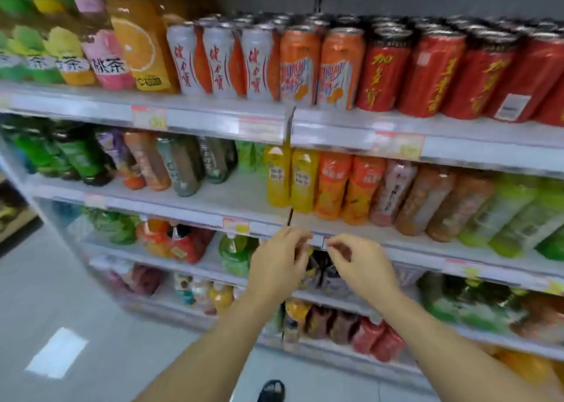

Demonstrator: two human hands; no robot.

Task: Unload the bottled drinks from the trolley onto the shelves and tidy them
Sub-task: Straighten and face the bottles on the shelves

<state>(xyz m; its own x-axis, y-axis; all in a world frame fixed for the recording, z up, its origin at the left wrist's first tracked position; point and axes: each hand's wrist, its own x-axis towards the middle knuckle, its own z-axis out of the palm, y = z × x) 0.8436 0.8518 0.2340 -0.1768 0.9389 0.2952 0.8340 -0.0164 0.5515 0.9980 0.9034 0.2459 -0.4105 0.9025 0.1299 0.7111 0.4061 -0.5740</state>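
Standing on the shelf (pixel 244 194), yellow bottles (pixel 303 182) touch orange bottles (pixel 332 185).

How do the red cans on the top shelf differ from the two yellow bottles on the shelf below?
The red cans are flat-topped cylinders with yellow lettering; the yellow bottles have rounded shoulders and a small white label. The red cans run in a long row, several deep; the yellow bottles show only two across. Both stand upright, facing out.
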